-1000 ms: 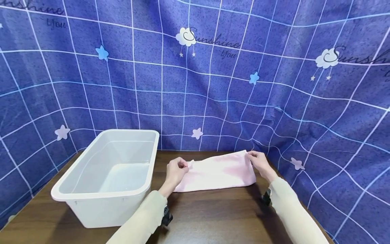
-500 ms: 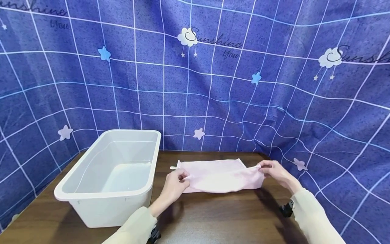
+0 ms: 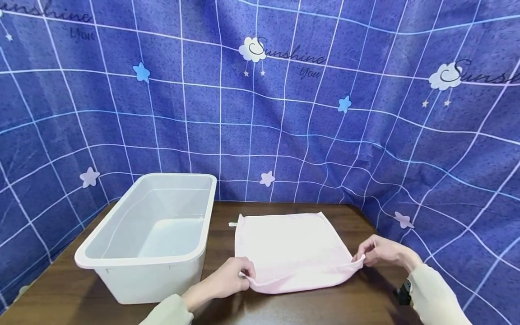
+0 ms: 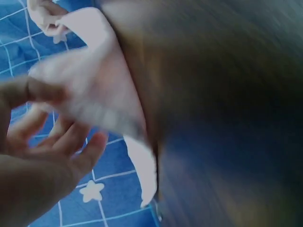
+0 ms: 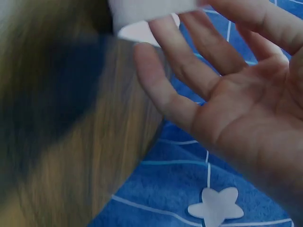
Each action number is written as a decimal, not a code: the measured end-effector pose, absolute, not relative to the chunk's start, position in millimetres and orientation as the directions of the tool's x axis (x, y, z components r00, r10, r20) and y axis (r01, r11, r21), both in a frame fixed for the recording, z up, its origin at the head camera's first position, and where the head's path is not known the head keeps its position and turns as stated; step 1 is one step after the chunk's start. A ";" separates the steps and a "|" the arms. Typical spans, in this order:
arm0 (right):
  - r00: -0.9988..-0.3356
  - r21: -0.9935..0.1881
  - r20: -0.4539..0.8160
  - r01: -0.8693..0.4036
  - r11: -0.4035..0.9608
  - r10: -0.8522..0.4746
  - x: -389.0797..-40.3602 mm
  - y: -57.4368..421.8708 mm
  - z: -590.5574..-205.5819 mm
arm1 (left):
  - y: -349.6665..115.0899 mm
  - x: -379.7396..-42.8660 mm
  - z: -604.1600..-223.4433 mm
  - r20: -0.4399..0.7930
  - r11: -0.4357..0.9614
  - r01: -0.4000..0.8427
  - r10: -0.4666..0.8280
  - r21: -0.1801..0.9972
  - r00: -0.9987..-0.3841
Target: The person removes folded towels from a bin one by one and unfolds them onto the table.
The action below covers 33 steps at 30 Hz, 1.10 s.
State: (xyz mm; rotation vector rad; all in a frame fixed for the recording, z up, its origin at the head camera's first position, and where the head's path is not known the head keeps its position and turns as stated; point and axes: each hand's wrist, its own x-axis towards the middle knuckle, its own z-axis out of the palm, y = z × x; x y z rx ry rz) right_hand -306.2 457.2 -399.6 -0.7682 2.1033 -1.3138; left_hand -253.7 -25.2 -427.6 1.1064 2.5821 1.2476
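A pale pink towel (image 3: 290, 246) lies spread on the table, its near edge lifted and sagging between the two hands. My left hand (image 3: 231, 277) pinches the near left corner. At the near right corner, my right hand (image 3: 379, 250) pinches the cloth between thumb and fingers. A small white tag (image 3: 232, 224) sticks out at the far left corner. In the left wrist view the towel (image 4: 102, 75) is blurred, hanging from the fingers. The right wrist view catches only a strip of towel (image 5: 151, 10) above the spread lower fingers.
A white plastic tub (image 3: 142, 261) stands on the left of the brown wooden table (image 3: 317, 309), beside the left forearm. Behind and to the right hangs a blue gridded curtain (image 3: 284, 113) with stars and clouds.
Both hands have drawn the towel's upper layer toward the near side, unfolding it from a narrow strip into a wider sheet. The right hand also shifted right.
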 end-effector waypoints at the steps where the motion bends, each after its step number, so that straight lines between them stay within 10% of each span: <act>1: -0.672 -0.915 -0.152 -0.183 0.360 -0.725 -305.5 458.2 -399.9 | -27.3 -252.8 -427.5 0.209 0.414 0.591 0.669 0.692 -0.714; 9: -0.785 -0.772 -0.259 -0.183 0.609 -0.564 -305.1 439.6 -394.7 | -29.3 -246.5 -417.9 0.013 0.495 0.704 0.813 0.510 -0.582; 18: -0.847 -0.437 0.101 -0.509 0.741 -0.522 -347.2 380.6 -413.3 | -20.6 -260.6 -430.2 -0.072 0.663 0.619 0.705 0.422 -0.706; 33: -0.973 -0.297 -0.097 -0.171 0.939 -0.208 -388.4 345.1 -436.7 | -0.8 -266.4 -425.8 -0.199 0.741 0.566 0.654 0.362 -0.730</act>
